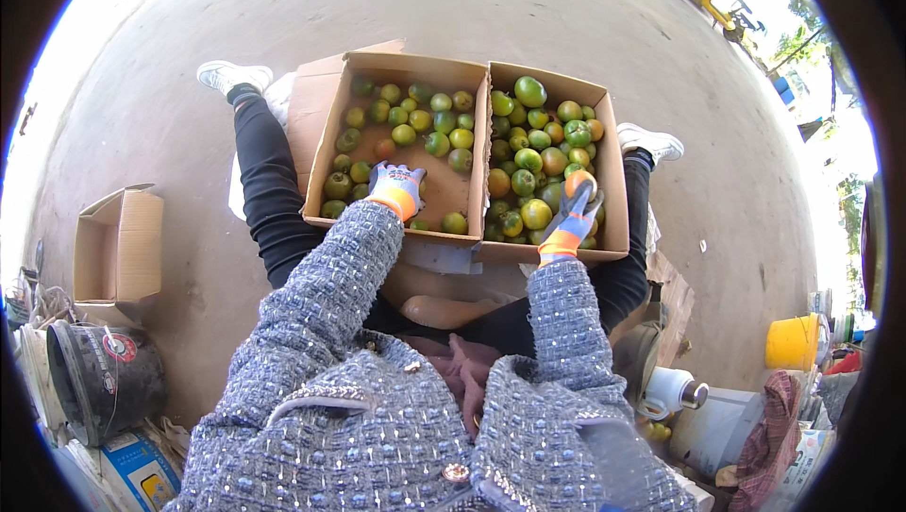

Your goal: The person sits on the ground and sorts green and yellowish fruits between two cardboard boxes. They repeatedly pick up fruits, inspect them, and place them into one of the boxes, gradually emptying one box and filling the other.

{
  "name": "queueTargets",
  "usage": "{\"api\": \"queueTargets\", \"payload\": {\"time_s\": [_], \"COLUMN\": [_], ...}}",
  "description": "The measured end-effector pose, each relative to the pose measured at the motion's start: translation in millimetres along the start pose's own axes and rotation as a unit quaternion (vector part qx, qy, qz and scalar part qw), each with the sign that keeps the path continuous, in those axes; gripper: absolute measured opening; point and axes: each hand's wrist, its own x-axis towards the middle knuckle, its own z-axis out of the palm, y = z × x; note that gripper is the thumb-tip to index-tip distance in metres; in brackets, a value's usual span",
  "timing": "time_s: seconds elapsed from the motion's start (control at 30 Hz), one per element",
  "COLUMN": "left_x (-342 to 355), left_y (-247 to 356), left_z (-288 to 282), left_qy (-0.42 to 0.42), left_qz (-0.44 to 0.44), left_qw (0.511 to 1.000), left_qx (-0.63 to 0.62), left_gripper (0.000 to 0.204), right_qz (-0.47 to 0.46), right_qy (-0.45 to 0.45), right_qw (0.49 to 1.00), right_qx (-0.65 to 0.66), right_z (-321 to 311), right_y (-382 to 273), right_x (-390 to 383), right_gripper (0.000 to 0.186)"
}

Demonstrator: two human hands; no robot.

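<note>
Two open cardboard boxes, the left box [444,193] and the right box [615,201], stand side by side between my legs. Round green fruit [437,144] lies spread in the left one, with bare cardboard showing. The right box is thickly covered with green and orange-tinged fruit [528,160]. My left hand [394,187], in a grey and orange work glove, reaches down into the left box with fingers bent; what they hold is hidden. Over the right box, my gloved right hand [572,218] grips an orange fruit [579,180].
An empty cardboard box [118,248] stands on the concrete floor to the left, above a black bucket [99,380]. At the lower right are a white jug [668,392], a yellow bucket [793,342] and a reddish cloth [769,427]. A cardboard flap [314,106] sticks out beside the left box.
</note>
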Motion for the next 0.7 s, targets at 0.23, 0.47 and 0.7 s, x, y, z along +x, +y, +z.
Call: {"api": "queueTargets", "payload": {"time_s": [0.23,0.47,0.7], "left_x": [-4.8,-28.3,-28.4], "left_y": [1.0,50.7,32.8], "left_z": [-1.6,-6.1,-5.2], "left_qy": [0.119,0.154,0.201], "left_qz": [0.002,0.203,0.069], "left_qw": [0.98,0.806,0.959], "left_qx": [-0.156,-0.534,-0.186], "left_gripper": [0.046,0.029,0.043], "right_qz": [0.041,-0.315,-0.15], "right_qy": [-0.135,-0.535,-0.391], "right_qw": [0.988,0.643,0.822], "right_qx": [-0.06,-0.448,-0.386], "right_z": [13.4,30.8,22.0], "right_y": [-15.4,-38.5,-23.3], "right_x": [-23.7,-49.8,-44.7], "right_gripper": [0.059,0.087,0.065]}}
